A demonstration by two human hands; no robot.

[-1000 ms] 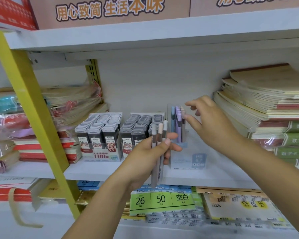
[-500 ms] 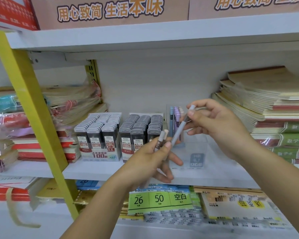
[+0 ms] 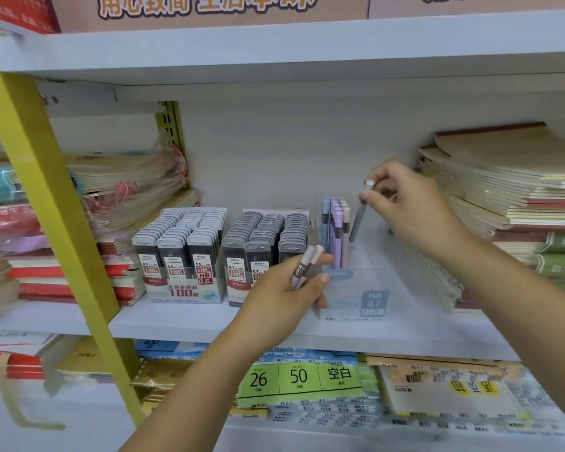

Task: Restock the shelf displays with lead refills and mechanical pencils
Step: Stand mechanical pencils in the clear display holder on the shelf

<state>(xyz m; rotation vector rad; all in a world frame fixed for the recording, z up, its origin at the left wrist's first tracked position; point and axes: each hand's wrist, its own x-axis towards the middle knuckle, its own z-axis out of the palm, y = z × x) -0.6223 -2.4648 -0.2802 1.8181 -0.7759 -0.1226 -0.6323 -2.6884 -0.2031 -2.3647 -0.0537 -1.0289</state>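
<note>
A white shelf (image 3: pixel 183 324) carries stacked notebooks (image 3: pixel 509 197) at right and 2 trays of lead refills (image 3: pixel 222 243) side by side, just left of a clear pencil box (image 3: pixel 356 301) holding upright pastel pencils (image 3: pixel 335 230). The right hand (image 3: pixel 411 207) pinches a grey mechanical pencil (image 3: pixel 357 223) near its cap, tip down just beside the pastel pencils. The left hand (image 3: pixel 284 298) grips 2 pale pencils (image 3: pixel 307 265) in front of the refills.

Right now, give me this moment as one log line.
right hand pinches grey mechanical pencil, tip down at clear display box | left hand grips two pale pencils
</note>
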